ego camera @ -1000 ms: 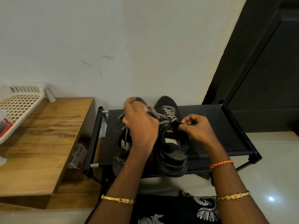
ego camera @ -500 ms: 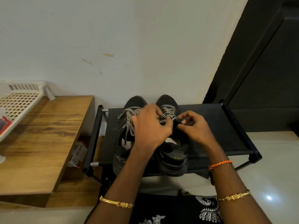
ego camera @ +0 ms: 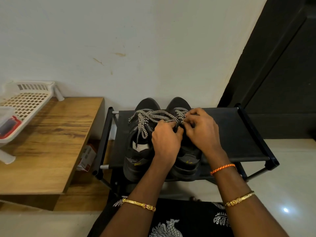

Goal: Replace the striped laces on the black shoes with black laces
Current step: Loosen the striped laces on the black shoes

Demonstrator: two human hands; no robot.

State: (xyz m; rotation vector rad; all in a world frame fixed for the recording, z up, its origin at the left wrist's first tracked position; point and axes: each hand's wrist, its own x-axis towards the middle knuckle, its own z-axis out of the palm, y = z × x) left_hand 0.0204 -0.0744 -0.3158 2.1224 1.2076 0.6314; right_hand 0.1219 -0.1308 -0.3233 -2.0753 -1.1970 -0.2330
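Two black shoes stand side by side on a black fabric shoe rack [ego camera: 236,134], toes toward the wall. The left shoe [ego camera: 136,151] has loose black-and-white striped laces [ego camera: 150,117] that stretch across to the right shoe [ego camera: 186,161]. My left hand [ego camera: 165,139] and my right hand [ego camera: 201,129] meet over the right shoe's lacing. Both pinch the striped lace there with curled fingers. The eyelets under the hands are hidden. No black laces show.
A wooden table [ego camera: 51,142] stands to the left of the rack and carries a white plastic basket [ego camera: 25,101]. A small box [ego camera: 87,156] sits under the table. The white wall is right behind the shoes, and a dark door [ego camera: 282,74] is at the right.
My left hand has moved from the left shoe's laces over to the right shoe. My right hand has slid forward toward the toe. The striped lace now lies pulled across both shoes.
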